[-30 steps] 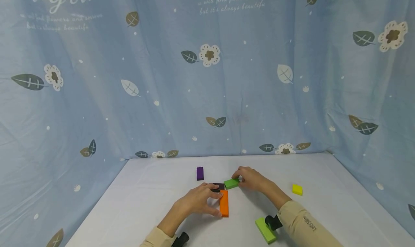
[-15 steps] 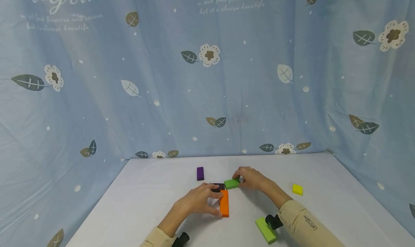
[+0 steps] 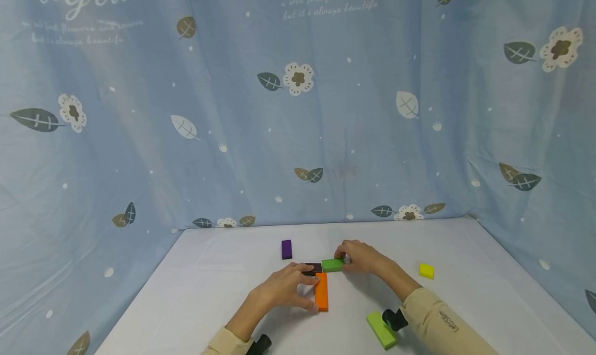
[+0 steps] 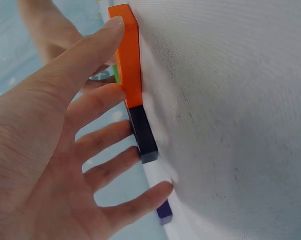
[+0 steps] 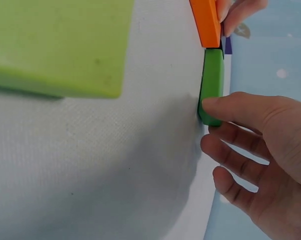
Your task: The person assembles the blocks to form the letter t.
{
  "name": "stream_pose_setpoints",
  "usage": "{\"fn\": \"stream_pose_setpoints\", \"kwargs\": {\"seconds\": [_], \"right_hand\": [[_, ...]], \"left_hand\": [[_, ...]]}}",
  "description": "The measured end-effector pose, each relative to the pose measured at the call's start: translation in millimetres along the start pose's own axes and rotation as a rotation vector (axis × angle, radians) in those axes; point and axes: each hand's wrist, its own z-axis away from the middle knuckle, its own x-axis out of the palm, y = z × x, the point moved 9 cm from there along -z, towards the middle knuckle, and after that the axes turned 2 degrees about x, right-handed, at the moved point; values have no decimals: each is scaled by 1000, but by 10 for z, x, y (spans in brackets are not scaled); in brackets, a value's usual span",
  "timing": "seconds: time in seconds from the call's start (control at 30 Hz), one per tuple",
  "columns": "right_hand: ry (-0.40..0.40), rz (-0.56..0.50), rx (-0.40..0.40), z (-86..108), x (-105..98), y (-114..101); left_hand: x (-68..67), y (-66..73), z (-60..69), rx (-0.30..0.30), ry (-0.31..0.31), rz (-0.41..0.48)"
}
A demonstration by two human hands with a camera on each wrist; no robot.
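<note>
Here, left hand (image 3: 285, 287): its fingers are spread apart, with the thumb at the near end of the orange block (image 3: 322, 293) and the index finger at its far end; the middle and ring fingers reach the black block (image 4: 143, 135), and the little finger extends beyond it.
Right hand (image 3: 359, 256): thumb and index finger pinch the green block (image 5: 213, 75) by the end on the person's right; the remaining fingers bend loosely beside it.
Orange block: lies between the two hands, its length running away from the person, its far end at the place where black and green come together.
Black block: lies crosswise beyond the orange block, partly hidden by the left hand in the head view.
Green block: continues the line of the black block toward the person's right, end to end with it; whether a thin gap separates the two cannot be told.
Purple block (image 3: 286, 249): farther back, apart from the joined group.
Lime block (image 3: 378, 330): near the person, partly covered by the black wrist camera (image 3: 395, 320) on the right arm.
Yellow block (image 3: 426, 271): well off to the right.
White cloth (image 3: 223, 272): spread beneath all six blocks.
Blue curtain (image 3: 233, 179): hangs behind, printed with leaves, flowers and lettering.
</note>
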Motion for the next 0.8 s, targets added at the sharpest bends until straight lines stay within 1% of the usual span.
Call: {"fn": "stream_pose_setpoints", "kwargs": {"seconds": [0.2, 0.57, 0.8], "right_hand": [[-6, -3, -17, 41, 16, -19], [5, 5, -40, 82, -27, -63], [-6, 7, -32, 83, -9, -81]], "left_hand": [[1, 11, 19, 11, 2, -6], [12, -18, -6, -3, -1, -13], [9, -11, -7, 9, 4, -6]]}}
